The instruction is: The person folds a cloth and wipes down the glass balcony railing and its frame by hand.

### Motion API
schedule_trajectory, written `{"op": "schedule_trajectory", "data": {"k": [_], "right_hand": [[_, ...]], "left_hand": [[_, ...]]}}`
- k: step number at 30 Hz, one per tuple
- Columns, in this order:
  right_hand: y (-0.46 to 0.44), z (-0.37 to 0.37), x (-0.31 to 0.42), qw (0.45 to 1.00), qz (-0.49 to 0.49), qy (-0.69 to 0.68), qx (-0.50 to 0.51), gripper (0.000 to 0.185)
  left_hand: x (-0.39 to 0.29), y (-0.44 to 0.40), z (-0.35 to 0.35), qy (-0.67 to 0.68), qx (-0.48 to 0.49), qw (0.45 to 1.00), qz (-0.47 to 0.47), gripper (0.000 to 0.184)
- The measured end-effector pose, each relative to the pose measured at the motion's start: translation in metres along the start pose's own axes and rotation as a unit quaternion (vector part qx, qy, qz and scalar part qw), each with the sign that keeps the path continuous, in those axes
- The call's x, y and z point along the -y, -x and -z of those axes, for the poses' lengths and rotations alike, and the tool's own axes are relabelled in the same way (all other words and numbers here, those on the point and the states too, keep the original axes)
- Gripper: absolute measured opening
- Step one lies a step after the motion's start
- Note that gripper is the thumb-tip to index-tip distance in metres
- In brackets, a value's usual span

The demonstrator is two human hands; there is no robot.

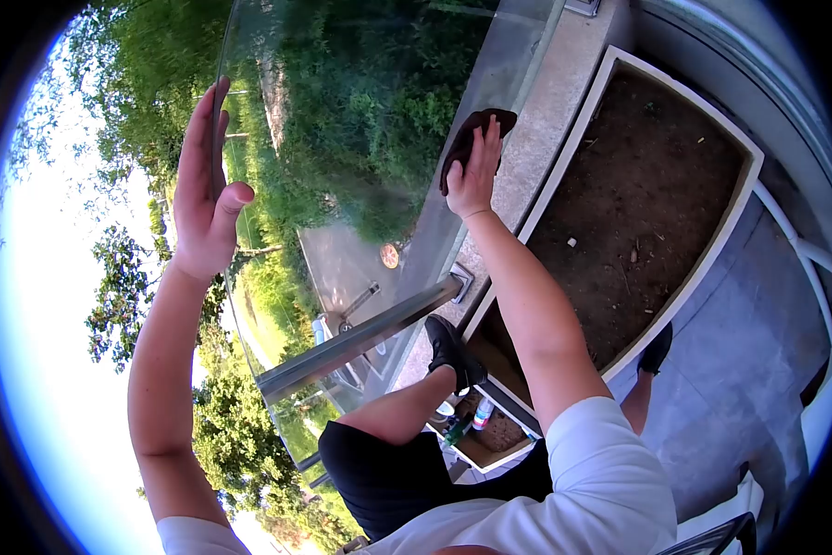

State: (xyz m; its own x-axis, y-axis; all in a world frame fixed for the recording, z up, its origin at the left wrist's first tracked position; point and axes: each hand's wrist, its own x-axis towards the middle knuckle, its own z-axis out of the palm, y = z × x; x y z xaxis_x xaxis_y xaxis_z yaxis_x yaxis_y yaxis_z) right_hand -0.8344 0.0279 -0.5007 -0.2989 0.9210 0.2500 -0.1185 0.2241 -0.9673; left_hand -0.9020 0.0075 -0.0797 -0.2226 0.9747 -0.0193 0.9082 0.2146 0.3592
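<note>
My right hand point(474, 176) presses a dark brown cloth point(462, 148) against the glass panel point(379, 55), close to the panel's lower edge by the stone ledge. Parts of the cloth stick out around the fingers. My left hand point(206, 190) is at the panel's top edge, with its fingers stretched out along the glass and the thumb apart. No cloth or tool shows in it. A metal rail point(360, 338) crosses the panel below my hands in the view.
A long planter of dry soil point(638, 213) stands beside the stone ledge point(550, 120). One black shoe point(451, 350) is on the ledge; the other shoe point(655, 350) is near the tiled floor point(712, 370). A smaller planter point(504, 453) has bottles point(482, 413). Trees and a road lie beyond the glass.
</note>
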Motion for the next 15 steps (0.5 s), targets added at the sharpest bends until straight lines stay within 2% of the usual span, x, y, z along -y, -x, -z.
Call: {"op": "schedule_trajectory", "data": {"k": [8, 12, 15], "right_hand": [[0.006, 0.001, -0.02, 1.0, 0.006, 0.0, -0.005, 0.071], [0.007, 0.001, -0.037, 1.0, 0.008, -0.004, -0.017, 0.072], [0.009, 0.001, -0.051, 1.0, -0.011, -0.008, -0.01, 0.074]], "left_hand": [[0.002, -0.001, 0.0, -0.009, -0.003, 1.0, -0.007, 0.1], [0.009, -0.001, 0.001, -0.029, 0.007, 0.999, -0.043, 0.09], [0.012, -0.001, 0.0, -0.026, 0.004, 0.999, -0.046, 0.088]]}}
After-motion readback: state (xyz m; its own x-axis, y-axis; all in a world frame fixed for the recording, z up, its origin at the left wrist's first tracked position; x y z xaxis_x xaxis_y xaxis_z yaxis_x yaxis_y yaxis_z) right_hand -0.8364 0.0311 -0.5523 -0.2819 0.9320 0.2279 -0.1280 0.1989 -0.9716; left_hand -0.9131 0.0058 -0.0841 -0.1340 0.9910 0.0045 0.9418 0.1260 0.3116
